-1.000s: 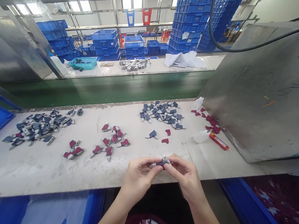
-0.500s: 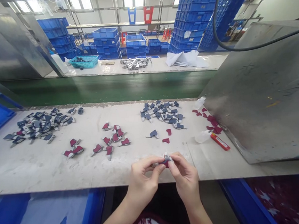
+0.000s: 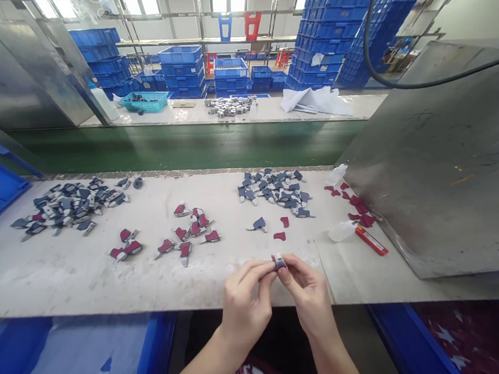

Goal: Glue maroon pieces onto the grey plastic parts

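My left hand (image 3: 247, 295) and my right hand (image 3: 307, 289) meet over the front edge of the worktable. Between their fingertips they pinch a small grey-and-navy plastic part (image 3: 279, 262), mostly covered by the fingers. Just beyond lie two loose maroon pieces (image 3: 279, 237) and a single navy-faced part (image 3: 258, 224). A heap of navy-and-grey parts (image 3: 276, 187) sits behind these. Several maroon-faced parts (image 3: 197, 223) are scattered left of my hands.
A larger heap of navy parts (image 3: 76, 202) lies at the left. On the right are a red box cutter (image 3: 371, 241), a clear plastic scrap (image 3: 341, 231) and maroon pieces (image 3: 358, 203) beside a metal housing (image 3: 448, 164). Blue bins (image 3: 162, 346) stand below the edge.
The part has been turned in my fingers, and its maroon face no longer shows. My left fingers have closed more tightly together. The whole view has shifted slightly.
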### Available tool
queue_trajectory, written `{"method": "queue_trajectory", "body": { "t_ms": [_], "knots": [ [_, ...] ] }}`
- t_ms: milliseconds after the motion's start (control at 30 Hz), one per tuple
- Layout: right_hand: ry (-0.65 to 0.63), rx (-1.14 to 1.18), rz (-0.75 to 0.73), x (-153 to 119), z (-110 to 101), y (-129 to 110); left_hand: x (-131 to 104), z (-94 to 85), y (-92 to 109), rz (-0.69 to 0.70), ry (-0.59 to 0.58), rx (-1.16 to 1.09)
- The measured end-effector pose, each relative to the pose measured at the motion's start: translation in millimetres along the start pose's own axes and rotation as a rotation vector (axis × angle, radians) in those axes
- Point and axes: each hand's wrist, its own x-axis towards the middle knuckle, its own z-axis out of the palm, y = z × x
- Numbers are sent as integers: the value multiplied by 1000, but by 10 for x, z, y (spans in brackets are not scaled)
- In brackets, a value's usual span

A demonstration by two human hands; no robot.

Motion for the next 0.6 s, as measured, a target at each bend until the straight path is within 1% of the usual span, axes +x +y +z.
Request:
{"method": "queue_trajectory", "body": {
  "t_ms": [67,100,233,333,400,433,467,533,600],
  "knots": [
    [0,70,72,12,-29,9,-3,-6,-43,58,-19,-16],
    [7,98,105,16,-43,9,1,-18,-66,64,-42,-37],
    [19,121,191,28,-66,-13,22,-78,-152,10,-149,-99],
    [-25,55,161,31,-56,-21,19,-101,-183,-46,-146,-104],
    [-28,-52,68,25,-58,-18,18,-107,-176,-124,-130,-105],
    [-6,-141,-11,20,-65,-18,21,-110,-164,-176,-128,-113],
    [30,-246,-118,17,-75,-22,25,-115,-148,-233,-128,-127],
    [97,-468,-386,18,-103,-46,39,-129,-110,-340,-147,-191],
    [101,-633,-632,36,-127,-90,53,-146,-76,-419,-176,-291]
  ]
}}
